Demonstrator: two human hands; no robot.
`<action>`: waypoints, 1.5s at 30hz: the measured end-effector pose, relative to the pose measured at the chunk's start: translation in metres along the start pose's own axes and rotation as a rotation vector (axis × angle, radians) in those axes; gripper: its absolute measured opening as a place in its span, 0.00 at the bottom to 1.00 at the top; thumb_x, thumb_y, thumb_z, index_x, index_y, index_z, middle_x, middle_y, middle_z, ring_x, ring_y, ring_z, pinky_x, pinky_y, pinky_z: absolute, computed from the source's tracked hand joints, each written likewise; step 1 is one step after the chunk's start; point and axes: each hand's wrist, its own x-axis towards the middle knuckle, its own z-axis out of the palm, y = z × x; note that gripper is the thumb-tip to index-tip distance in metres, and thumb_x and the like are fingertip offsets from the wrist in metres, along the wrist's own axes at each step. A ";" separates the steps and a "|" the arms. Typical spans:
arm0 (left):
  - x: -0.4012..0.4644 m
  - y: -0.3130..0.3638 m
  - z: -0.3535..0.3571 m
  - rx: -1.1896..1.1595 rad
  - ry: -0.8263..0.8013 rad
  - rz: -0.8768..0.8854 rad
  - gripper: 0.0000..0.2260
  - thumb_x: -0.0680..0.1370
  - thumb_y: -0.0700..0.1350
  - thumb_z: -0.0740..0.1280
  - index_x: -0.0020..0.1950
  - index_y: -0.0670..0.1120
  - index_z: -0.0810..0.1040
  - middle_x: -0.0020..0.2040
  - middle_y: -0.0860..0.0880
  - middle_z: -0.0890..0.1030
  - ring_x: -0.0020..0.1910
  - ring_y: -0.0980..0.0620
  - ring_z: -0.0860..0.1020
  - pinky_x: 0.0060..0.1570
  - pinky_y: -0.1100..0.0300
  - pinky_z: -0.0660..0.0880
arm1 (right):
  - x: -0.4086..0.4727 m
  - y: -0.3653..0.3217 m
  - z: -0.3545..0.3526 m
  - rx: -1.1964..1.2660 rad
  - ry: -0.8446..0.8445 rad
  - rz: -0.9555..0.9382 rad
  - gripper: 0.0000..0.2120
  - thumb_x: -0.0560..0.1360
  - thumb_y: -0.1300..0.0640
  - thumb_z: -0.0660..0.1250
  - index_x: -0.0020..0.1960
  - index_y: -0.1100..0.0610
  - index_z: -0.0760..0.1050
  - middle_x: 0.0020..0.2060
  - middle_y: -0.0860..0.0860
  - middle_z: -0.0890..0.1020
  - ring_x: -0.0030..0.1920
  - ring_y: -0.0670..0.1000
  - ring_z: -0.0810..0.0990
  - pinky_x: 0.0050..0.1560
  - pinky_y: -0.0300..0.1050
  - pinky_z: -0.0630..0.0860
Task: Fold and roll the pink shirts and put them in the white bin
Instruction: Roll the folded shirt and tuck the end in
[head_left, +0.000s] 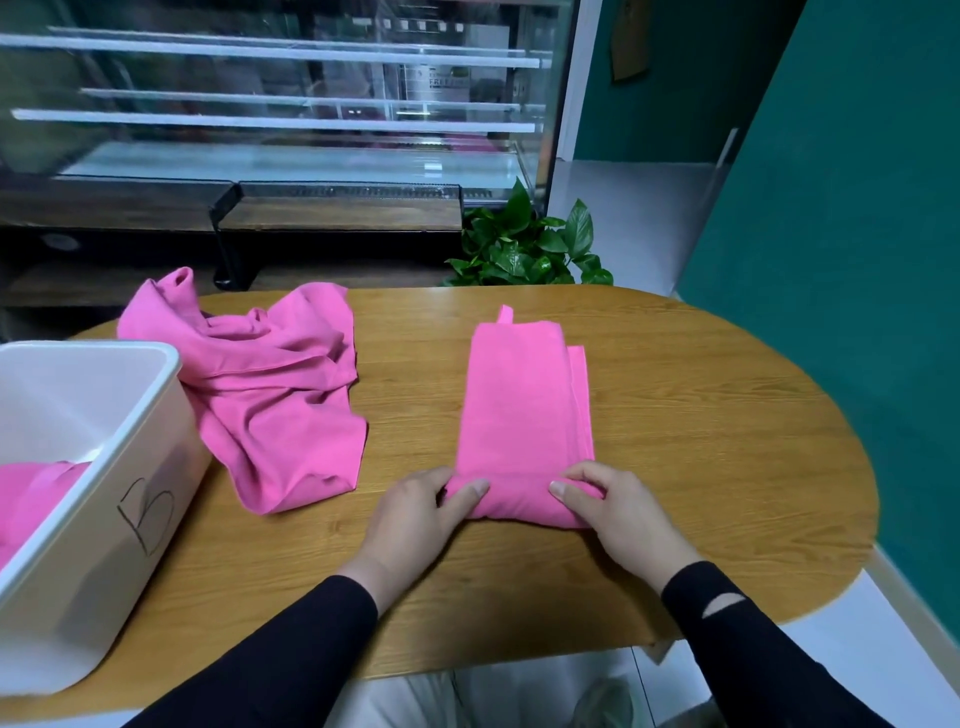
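Note:
A pink shirt (522, 400) lies folded into a long narrow strip in the middle of the wooden table (701, 415). Its near end is turned up into the start of a roll. My left hand (421, 512) grips the left end of that roll and my right hand (613, 506) grips the right end. A second pink shirt (270, 395) lies crumpled at the left of the table. The white bin (104, 493), marked with a "B", stands at the far left with pink cloth (31, 493) inside it.
A green potted plant (524, 244) stands beyond the table's far edge. A glass display case (285, 104) fills the background. A teal wall (857, 234) rises on the right. The table's rounded right end is bare wood.

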 end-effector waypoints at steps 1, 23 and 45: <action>0.000 0.001 0.000 -0.044 0.019 -0.017 0.18 0.73 0.68 0.64 0.46 0.54 0.78 0.36 0.53 0.77 0.37 0.55 0.75 0.43 0.49 0.75 | 0.001 0.000 0.000 0.015 -0.010 0.022 0.16 0.72 0.30 0.66 0.48 0.39 0.81 0.42 0.36 0.84 0.49 0.44 0.81 0.63 0.60 0.73; -0.003 0.001 0.004 0.353 -0.056 0.290 0.26 0.83 0.59 0.51 0.79 0.51 0.60 0.60 0.55 0.72 0.62 0.56 0.68 0.58 0.59 0.60 | -0.020 0.004 0.045 -0.583 0.256 -0.383 0.30 0.75 0.44 0.71 0.74 0.52 0.70 0.69 0.46 0.75 0.70 0.47 0.71 0.70 0.47 0.64; 0.003 0.010 -0.005 0.308 0.005 0.241 0.37 0.73 0.77 0.49 0.62 0.51 0.77 0.55 0.54 0.81 0.53 0.52 0.76 0.54 0.60 0.62 | 0.011 -0.012 0.007 -0.088 0.003 -0.140 0.15 0.74 0.32 0.64 0.48 0.43 0.76 0.41 0.42 0.83 0.41 0.41 0.81 0.41 0.46 0.79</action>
